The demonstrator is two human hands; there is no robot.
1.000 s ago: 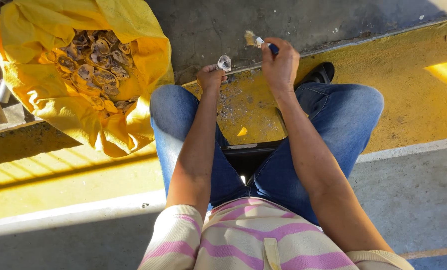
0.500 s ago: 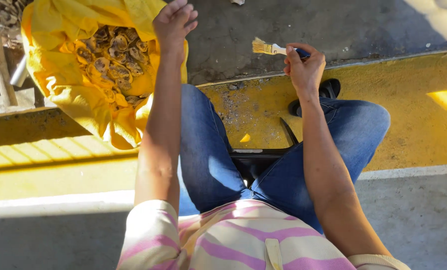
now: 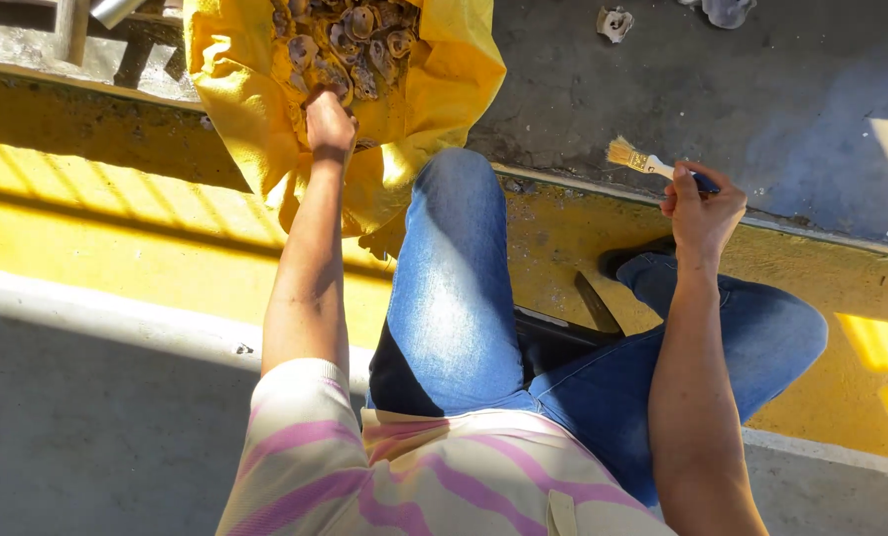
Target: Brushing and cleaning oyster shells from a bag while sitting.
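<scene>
- Many shells (image 3: pixel 349 35) fill the open mouth of the yellow sack (image 3: pixel 444 79), which lies at the far edge of the yellow curb; they look pale, rough and ridged, rounded like oyster halves, heaped with no common direction.
- Left hand (image 3: pixel 329 124) is down in that heap at its near side, back of the hand up, so the shells lie straight ahead of and under its fingers; they curl downward among the shells, but I cannot tell whether they have closed on one.
- Left is plainly the nearer hand to the sack; the right is well apart, off toward the right end of the curb.
- Right hand (image 3: pixel 704 210) has its fingers clamped on the dark handle of a small brush (image 3: pixel 652 164).
- Long axis of the brush runs nearly level, tipped slightly up toward the left, with pale straw-coloured bristles and a metal band pointing toward the sack.
- Sack cloth is a woven, creased plastic weave, bright in the sun, its rim folded outward.
- Blue denim covers both legs (image 3: pixel 454 288), which stretch between the two hands across the curb.
- Curb (image 3: pixel 86 218) paint is worn and gritty; beyond it the grey concrete floor (image 3: pixel 761 89) is rough and stained.
- One loose shell (image 3: pixel 614 22) lies on the floor near the far edge, apart from the sack.
</scene>
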